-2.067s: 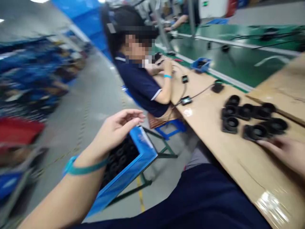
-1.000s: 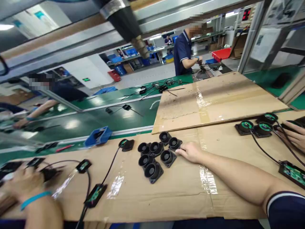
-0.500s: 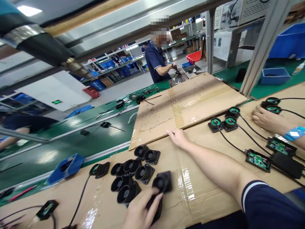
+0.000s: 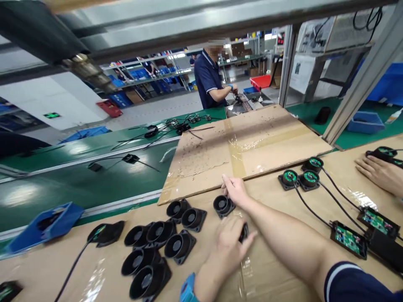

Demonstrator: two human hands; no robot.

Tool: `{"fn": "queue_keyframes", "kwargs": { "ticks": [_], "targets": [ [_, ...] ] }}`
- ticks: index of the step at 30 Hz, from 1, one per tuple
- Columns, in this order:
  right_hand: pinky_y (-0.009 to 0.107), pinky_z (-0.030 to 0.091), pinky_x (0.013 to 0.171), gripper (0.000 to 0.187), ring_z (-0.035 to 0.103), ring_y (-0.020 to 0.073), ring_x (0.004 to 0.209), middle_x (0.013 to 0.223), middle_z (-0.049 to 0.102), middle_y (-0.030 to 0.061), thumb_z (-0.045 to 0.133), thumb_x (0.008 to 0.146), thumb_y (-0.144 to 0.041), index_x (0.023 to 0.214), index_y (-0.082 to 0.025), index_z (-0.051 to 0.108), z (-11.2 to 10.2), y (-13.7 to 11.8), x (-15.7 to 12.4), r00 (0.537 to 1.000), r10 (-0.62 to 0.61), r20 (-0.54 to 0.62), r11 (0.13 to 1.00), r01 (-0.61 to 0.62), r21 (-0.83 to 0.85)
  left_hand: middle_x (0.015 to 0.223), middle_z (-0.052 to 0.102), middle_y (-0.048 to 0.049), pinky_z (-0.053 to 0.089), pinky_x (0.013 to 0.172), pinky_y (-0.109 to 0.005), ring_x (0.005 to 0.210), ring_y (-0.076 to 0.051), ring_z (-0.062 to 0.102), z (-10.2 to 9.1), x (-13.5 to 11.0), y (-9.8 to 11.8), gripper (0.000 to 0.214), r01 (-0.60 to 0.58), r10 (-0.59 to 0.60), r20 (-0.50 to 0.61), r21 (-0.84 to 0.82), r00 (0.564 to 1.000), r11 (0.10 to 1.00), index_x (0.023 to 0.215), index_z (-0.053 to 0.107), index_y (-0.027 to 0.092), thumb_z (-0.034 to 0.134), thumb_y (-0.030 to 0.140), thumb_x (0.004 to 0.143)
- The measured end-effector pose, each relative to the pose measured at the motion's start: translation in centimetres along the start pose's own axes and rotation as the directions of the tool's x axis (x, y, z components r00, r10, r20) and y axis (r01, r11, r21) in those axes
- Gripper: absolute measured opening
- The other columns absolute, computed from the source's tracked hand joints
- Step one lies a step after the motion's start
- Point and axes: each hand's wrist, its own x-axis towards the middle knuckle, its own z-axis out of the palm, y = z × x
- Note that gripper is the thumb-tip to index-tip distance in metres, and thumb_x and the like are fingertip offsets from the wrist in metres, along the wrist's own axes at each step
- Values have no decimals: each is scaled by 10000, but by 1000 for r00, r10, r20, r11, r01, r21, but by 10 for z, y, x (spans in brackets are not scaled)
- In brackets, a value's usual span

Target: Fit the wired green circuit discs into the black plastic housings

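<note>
My left hand [image 4: 228,241], with a blue band at the wrist, is closed over a black square-flanged part [image 4: 244,233]; the hand covers most of it. My right hand [image 4: 236,192] rests by the near edge of a cardboard sheet, fingers loosely bent and slightly apart, nothing visible held. Right beside it sits a black round horn-like housing [image 4: 223,204], close against the fingers. To the left stands a group of several similar black housings [image 4: 178,245], mouths up. Farther left lies another black housing [image 4: 105,233] with a cable.
The raised cardboard sheet [image 4: 201,167] lies ahead. On the right are wired black housings [image 4: 310,178], open boxes with green circuit boards [image 4: 349,239] and a co-worker's hand [image 4: 379,172]. A blue bin [image 4: 47,226] is at left. Another person [image 4: 209,79] works beyond. A tool [image 4: 88,71] hangs upper left.
My left hand has moved up and right with a black part, away from the group. One housing now sits by my right hand, which has stayed near the cardboard edge. The view has shifted.
</note>
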Motion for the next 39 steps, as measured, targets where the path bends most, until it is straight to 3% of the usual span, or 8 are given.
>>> {"fn": "queue_keyframes", "kwargs": {
  "ticks": [3,6,10,13,17,24,30,39],
  "targets": [
    [248,360,406,802,493,127,383,522,630,48,237,914,-850,726,-170,619,0,0,4,997,69,46,997,-70,27,1173,693,-140,587,959,-498,1088,-309,677,10,4,-8,546,-21,26,18,-222,999,975,1264,559,217,783,424,811],
    [224,328,390,756,463,104,369,515,625,31,388,855,-873,742,-164,625,0,2,5,993,100,67,987,-107,118,1337,631,-165,548,1044,-561,1242,-356,616,9,-1,-23,755,84,-57,93,-318,994,944,1372,507,233,849,404,721],
    [215,306,382,713,447,91,364,516,620,22,518,806,-855,743,-155,638,1,1,2,987,125,98,977,-140,164,1462,546,-154,484,1122,-595,1375,-377,510,9,-10,-29,454,134,-92,140,-326,986,936,1160,614,231,783,265,740],
    [212,324,385,713,491,93,391,602,678,53,556,795,-841,767,-138,675,-1,-5,0,972,137,193,979,-163,125,1529,466,-185,479,1124,-607,1424,-389,451,16,-14,-26,436,161,-163,18,-288,987,944,1163,593,206,754,273,764],
    [221,453,477,709,606,120,503,710,735,106,583,795,-820,787,-124,718,-3,-10,0,949,110,294,987,-141,84,1537,446,-204,494,1103,-606,1417,-378,463,26,-14,-27,406,254,-300,-174,-244,938,936,1174,556,190,718,282,812],
    [207,453,450,667,610,125,510,667,717,87,628,783,-797,799,-136,717,-4,-3,1,973,76,218,993,-93,72,1427,547,-195,513,1070,-588,1339,-354,540,30,-11,-34,472,349,-414,-233,-274,880,896,1261,507,186,703,209,831],
    [205,465,460,612,607,120,513,674,718,80,630,824,-746,793,-142,724,-3,-4,-2,974,32,225,999,-39,29,1395,552,-183,485,1087,-586,1328,-335,536,24,-6,-41,468,353,-430,-284,-284,857,891,1317,458,191,646,174,889],
    [208,461,449,631,602,123,487,636,697,72,623,808,-767,764,-141,696,0,-5,-5,982,28,187,998,-37,47,1348,563,-169,475,1075,-550,1285,-318,539,19,-4,-40,524,312,-379,-300,-249,875,917,1361,414,185,603,149,873]
  ]
}}
